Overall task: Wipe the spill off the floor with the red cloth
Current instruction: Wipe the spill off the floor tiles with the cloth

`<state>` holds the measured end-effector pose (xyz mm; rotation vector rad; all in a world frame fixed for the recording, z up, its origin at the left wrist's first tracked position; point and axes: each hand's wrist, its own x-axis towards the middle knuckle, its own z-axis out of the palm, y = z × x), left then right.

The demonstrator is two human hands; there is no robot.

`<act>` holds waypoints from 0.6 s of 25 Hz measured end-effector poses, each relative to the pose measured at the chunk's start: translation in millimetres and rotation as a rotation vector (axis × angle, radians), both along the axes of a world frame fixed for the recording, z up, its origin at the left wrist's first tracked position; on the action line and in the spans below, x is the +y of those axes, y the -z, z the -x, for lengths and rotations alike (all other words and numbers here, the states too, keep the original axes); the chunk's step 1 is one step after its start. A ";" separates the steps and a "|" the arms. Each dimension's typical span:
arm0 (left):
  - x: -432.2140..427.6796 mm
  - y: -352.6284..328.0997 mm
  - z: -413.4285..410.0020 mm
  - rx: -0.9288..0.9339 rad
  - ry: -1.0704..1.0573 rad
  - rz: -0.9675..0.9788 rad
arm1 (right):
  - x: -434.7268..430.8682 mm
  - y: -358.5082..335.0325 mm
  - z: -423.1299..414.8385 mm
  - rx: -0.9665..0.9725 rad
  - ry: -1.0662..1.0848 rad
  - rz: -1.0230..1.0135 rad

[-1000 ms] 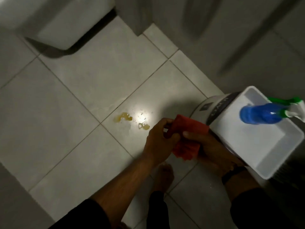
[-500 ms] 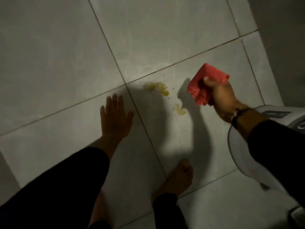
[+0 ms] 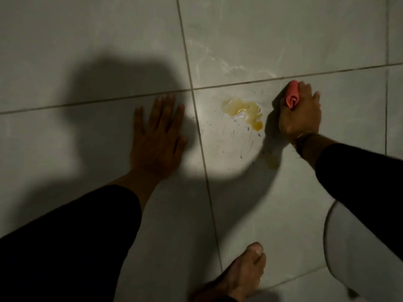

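Observation:
A yellowish spill [image 3: 243,112] lies on the pale tiled floor [image 3: 239,35], lit by a bright patch. A smaller yellowish spot [image 3: 272,163] sits nearer me, in shadow. My right hand [image 3: 302,115] is down at the floor just right of the spill, closed around the bunched red cloth [image 3: 291,97], which sticks out at the thumb side. My left hand [image 3: 158,138] lies flat on the floor left of the spill, fingers spread, holding nothing.
A white rounded bin [image 3: 353,247] stands at the lower right, partly hidden by my right sleeve. My bare foot [image 3: 242,273] rests on the tile below the spill. Dark shadows cover the floor at left and centre.
The view has dropped closer to the floor. My right hand lowered the red cloth from above the floor to the tile beside the spill. My left hand stays planted flat.

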<state>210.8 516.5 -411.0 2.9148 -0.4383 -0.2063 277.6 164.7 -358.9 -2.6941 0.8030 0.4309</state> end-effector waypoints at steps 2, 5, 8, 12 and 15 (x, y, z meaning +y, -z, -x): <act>-1.4 1.0 1.1 -0.003 0.003 -0.002 | 21.7 13.2 -5.5 -0.049 0.022 0.072; -1.0 0.9 2.8 -0.012 0.004 0.003 | 69.3 21.6 -34.1 -0.149 -0.042 0.134; -1.3 3.0 2.5 -0.036 -0.006 0.025 | 134.5 34.0 -20.7 -0.281 -0.373 0.123; -0.8 1.7 2.2 -0.061 -0.002 0.081 | 177.2 26.1 142.1 -0.040 -0.739 0.091; -1.0 3.6 4.4 -0.079 -0.014 0.086 | 131.4 18.3 155.5 0.032 -0.597 0.086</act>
